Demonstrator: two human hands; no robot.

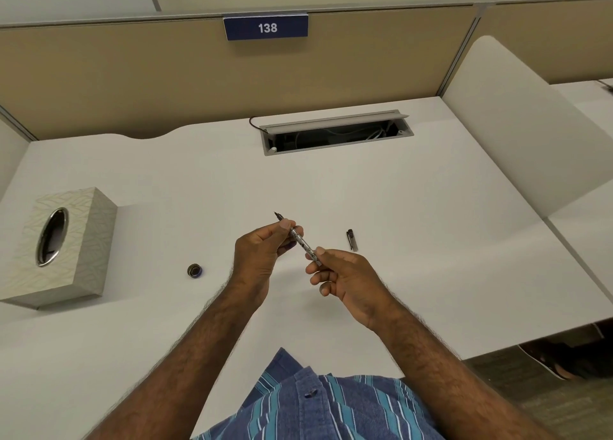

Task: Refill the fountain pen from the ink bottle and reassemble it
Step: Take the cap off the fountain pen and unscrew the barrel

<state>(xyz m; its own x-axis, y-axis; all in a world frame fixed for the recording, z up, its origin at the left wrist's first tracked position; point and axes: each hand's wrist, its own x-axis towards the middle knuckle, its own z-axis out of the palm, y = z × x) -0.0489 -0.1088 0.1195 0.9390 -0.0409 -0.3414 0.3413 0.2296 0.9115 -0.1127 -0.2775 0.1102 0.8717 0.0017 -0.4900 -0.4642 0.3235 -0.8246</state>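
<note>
Both hands hold a slim silver fountain pen (302,244) above the white desk (365,190), its dark nib pointing up and to the left. My left hand (262,257) pinches the nib end between thumb and fingers. My right hand (345,277) pinches the rear end of the barrel with thumb and forefinger. The pen's dark cap (352,240) lies on the desk to the right of the hands. A small round ink bottle (194,270) with a dark top stands on the desk to the left of my left wrist.
A patterned tissue box (63,244) sits at the desk's left edge. An open cable tray (335,134) is sunk into the desk at the back. A tan partition with a sign reading 138 (266,27) stands behind. A white divider (517,124) rises at the right.
</note>
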